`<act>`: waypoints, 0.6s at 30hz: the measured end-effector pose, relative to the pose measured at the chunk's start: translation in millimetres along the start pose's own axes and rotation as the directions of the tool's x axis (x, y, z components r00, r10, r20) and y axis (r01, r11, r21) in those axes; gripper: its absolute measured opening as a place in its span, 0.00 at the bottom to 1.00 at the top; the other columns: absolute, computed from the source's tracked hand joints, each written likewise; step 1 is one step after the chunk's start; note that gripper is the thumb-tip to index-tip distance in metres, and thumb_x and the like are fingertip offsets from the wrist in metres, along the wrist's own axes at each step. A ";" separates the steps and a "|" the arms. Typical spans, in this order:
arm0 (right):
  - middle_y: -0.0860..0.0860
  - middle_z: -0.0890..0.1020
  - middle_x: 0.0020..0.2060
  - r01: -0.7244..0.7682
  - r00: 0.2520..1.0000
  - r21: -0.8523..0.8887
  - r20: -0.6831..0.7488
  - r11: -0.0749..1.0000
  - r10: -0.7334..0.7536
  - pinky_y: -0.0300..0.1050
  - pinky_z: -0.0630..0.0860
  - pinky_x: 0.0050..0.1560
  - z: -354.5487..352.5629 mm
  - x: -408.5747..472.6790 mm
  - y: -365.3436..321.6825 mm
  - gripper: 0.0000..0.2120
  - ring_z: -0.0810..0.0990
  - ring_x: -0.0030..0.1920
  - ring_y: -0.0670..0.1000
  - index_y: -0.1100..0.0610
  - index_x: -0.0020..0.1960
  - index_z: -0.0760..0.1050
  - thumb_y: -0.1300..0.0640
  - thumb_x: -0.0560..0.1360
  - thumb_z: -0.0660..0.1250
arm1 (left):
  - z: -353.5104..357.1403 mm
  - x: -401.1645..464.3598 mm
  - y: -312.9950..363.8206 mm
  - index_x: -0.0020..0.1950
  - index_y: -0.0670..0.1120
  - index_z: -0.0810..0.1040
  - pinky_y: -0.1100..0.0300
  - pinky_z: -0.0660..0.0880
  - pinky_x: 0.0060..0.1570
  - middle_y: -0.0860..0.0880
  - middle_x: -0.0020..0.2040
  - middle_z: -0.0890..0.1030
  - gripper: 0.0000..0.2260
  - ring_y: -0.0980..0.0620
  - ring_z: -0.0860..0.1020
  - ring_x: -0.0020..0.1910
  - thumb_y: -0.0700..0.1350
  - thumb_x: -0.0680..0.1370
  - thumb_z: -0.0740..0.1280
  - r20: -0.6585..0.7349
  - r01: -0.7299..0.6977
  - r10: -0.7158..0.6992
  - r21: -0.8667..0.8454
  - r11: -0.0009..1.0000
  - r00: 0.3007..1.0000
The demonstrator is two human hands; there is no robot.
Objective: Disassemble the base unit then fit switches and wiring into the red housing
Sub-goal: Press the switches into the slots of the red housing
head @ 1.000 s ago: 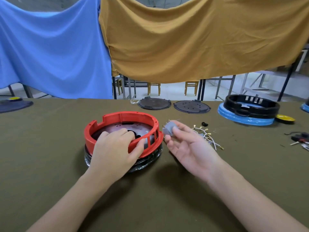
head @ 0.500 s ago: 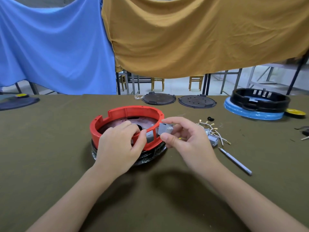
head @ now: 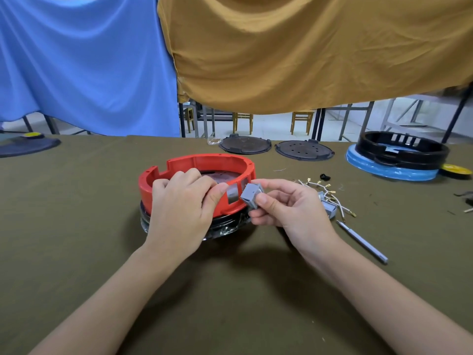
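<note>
The red housing [head: 197, 162] sits near the middle of the olive-covered worktop [head: 76, 226], stacked on a dark ring wrapped in clear film [head: 225, 226]. The left hand [head: 183, 201] lies over the housing's near wall, its fingers [head: 189, 175] curled over the rim into the inside and the thumb pressed against the outer face beside a rectangular opening [head: 232, 194]. The right hand [head: 286, 208] pinches a small grey switch [head: 252, 195] between thumb and forefinger, holding it just outside that opening, close to the wall; whether it touches the red plastic cannot be told. Right of this hand lies a loose bundle of white wires with brass terminals [head: 325, 190], another grey switch [head: 330, 210] among them, and a slim grey pen-like tool [head: 363, 243] nearer the person. Farther back lie two dark round plates [head: 244, 144] and [head: 304, 151] side by side, and at far right a black ring housing [head: 401, 149] rests on a blue base [head: 389, 170] next to a yellow disc [head: 457, 170]. Blue and mustard cloths hang behind.
</note>
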State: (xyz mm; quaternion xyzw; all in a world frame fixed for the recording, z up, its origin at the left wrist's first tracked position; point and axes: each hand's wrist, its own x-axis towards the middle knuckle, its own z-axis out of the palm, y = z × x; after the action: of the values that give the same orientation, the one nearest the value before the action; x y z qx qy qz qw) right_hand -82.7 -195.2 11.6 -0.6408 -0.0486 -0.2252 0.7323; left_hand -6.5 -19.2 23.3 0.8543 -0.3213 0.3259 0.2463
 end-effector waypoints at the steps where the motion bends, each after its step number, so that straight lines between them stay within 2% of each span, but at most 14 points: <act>1: 0.57 0.82 0.35 0.012 1.000 -0.024 0.006 1.000 -0.012 0.42 0.82 0.36 0.1 0.2 0.1 0.11 0.83 0.33 0.51 0.59 0.53 0.81 0.71 0.75 0.67 | -0.2 0.1 0.5 0.46 0.48 0.82 0.49 0.65 0.46 0.53 0.39 0.75 0.20 0.48 0.73 0.40 0.56 0.82 0.55 0.001 -0.008 0.008 -0.001 1.000 1.000; 6: 0.64 0.80 0.42 0.135 0.990 -0.231 0.063 0.963 -0.124 0.46 0.82 0.44 0.4 0.6 0.5 0.16 0.82 0.37 0.52 0.53 0.53 0.81 0.72 0.74 0.69 | -1.2 0.1 1.3 0.46 0.48 0.83 0.49 0.65 0.46 0.54 0.39 0.73 0.17 0.49 0.73 0.40 0.54 0.81 0.58 0.009 -0.029 0.030 -0.040 0.999 1.000; 9: 0.59 0.83 0.42 0.177 0.984 -0.344 0.075 0.922 -0.162 0.50 0.82 0.46 -0.8 0.8 3.6 0.15 0.81 0.37 0.52 0.51 0.52 0.82 0.69 0.73 0.71 | -1.1 0.2 0.7 0.47 0.48 0.83 0.49 0.65 0.46 0.54 0.39 0.74 0.16 0.49 0.73 0.40 0.54 0.81 0.58 0.015 -0.035 0.035 -0.037 0.999 0.999; 13: 0.54 0.81 0.39 0.198 0.980 -0.288 0.042 0.937 -0.194 0.40 0.80 0.38 2.5 1.4 6.7 0.16 0.82 0.34 0.49 0.51 0.46 0.83 0.72 0.70 0.72 | 0.3 -0.4 1.5 0.46 0.48 0.83 0.46 0.67 0.46 0.52 0.40 0.76 0.18 0.48 0.74 0.41 0.55 0.82 0.56 0.049 -0.044 0.044 -0.012 0.999 0.998; 16: 0.54 0.80 0.39 0.210 0.978 -0.285 0.047 0.935 -0.205 0.40 0.80 0.38 3.9 2.0 7.2 0.16 0.82 0.36 0.49 0.52 0.45 0.83 0.73 0.69 0.72 | 0.6 -0.4 1.7 0.46 0.48 0.82 0.47 0.67 0.47 0.52 0.40 0.75 0.22 0.48 0.74 0.41 0.58 0.81 0.53 0.067 -0.049 0.050 -0.011 0.999 0.997; 18: 0.51 0.81 0.38 0.214 0.977 -0.291 0.042 0.933 -0.211 0.40 0.80 0.38 3.3 2.4 6.3 0.15 0.82 0.36 0.50 0.52 0.45 0.83 0.72 0.69 0.73 | 0.4 -0.3 2.1 0.46 0.48 0.83 0.47 0.67 0.47 0.53 0.40 0.75 0.22 0.49 0.74 0.41 0.58 0.81 0.52 0.064 -0.049 0.051 -0.022 0.999 0.997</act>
State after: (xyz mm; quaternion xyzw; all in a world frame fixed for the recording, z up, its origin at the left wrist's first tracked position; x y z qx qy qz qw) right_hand -77.4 -192.1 7.2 -0.7346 -0.0874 -0.3042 0.6002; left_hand -7.9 -20.7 23.2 0.8534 -0.3536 0.3010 0.2365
